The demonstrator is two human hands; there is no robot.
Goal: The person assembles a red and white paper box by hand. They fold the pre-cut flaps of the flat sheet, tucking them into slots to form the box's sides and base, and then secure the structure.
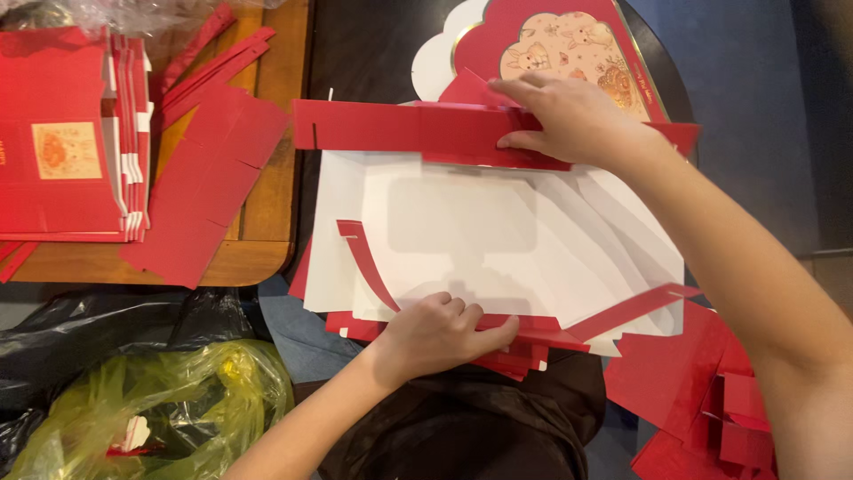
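1. In the middle of the frame lies a flat, unfolded cardboard box blank (498, 240), with its white inner side up and red edges around it. It rests on the person's lap and partly on a stack of similar red-and-white blanks under it.
2. The left hand (440, 333) is in the lower centre of the frame. Its fingers are curled together and press on the near red edge of the blank, with the thumb stretched to the right along this edge.
3. The right hand (569, 116) is in the upper centre-right. Its fingers are closed on the long red flap (400, 129) at the far side of the blank, thumb below and the other fingers on top, so the flap is pinched between them.
4. A thin red strip (364, 262) curves up from the white surface, just to the left of the left hand.
5. Behind the right hand, at the top of the frame, there is a scalloped panel (560, 44) with a cartoon animal picture and a gold line.
6. In the upper left, a stack of folded red boxes (71, 133) stands on a wooden table (258, 231), with loose red cardboard pieces (204, 187) beside it.
7. In the lower left there is a yellow plastic bag (151, 409) on a black one.
8. More red cardboard (702, 391) lies in the lower right corner.
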